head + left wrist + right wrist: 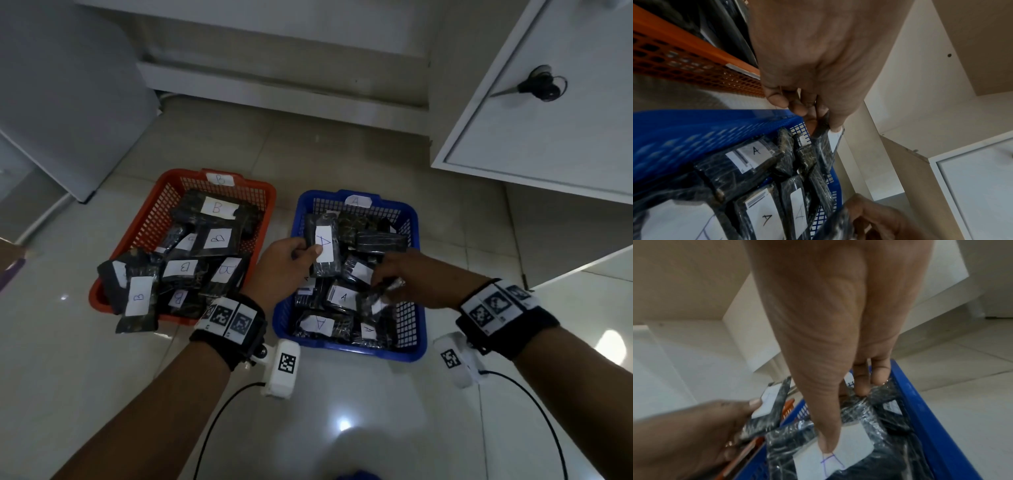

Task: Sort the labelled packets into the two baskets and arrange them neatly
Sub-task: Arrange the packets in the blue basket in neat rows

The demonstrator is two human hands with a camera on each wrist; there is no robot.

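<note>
Two baskets sit side by side on the tiled floor [342, 404], the orange basket [164, 212] tagged B and the blue basket [416, 219] tagged A, and both already hold heaps of dark packets. I judge the sorting mostly done, since I see no packets loose on the floor, and that I am now at the tidying step in the blue one. My left hand [286, 263] pinches an A packet [325, 250] by its edge, thumb on the white label, holding it upright above the near left part of the blue basket. My right hand [407, 274] reaches down into the pile, fingers curled round another crinkly packet [378, 298], with my thumb pressing on a label below. Next I should lay the lifted packet flat, label up, beside its neighbours. In the orange basket several B packets [138, 296] overhang the near rim and need straightening.
</note>
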